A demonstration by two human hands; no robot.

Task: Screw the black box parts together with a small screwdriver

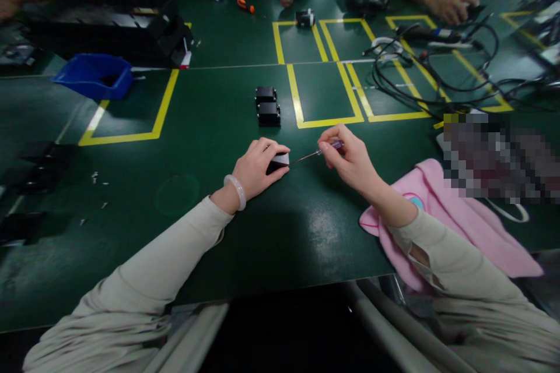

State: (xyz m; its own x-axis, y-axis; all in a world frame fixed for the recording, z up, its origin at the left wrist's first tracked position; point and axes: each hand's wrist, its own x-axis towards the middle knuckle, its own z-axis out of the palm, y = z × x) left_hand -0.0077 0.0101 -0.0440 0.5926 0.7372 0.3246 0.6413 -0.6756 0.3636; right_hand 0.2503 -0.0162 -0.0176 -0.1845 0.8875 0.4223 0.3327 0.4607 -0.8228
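Observation:
My left hand (pixel 257 168) grips a small black box-shaped part (pixel 279 161) resting on the green table mat (pixel 210 128). My right hand (pixel 350 158) holds a thin screwdriver (pixel 315 154) with a purple handle, its tip pointing left at the side of the part. A pale bangle sits on my left wrist. Two more small black parts (pixel 267 106) stand together on the mat just beyond my hands.
A pink cloth (pixel 441 221) lies under my right forearm. A blue bin (pixel 94 76) and black trays sit far left. Cables (pixel 420 76) sprawl at far right over yellow-taped squares. Other people's hands rest along the far edge, near an orange-handled tool (pixel 245 5).

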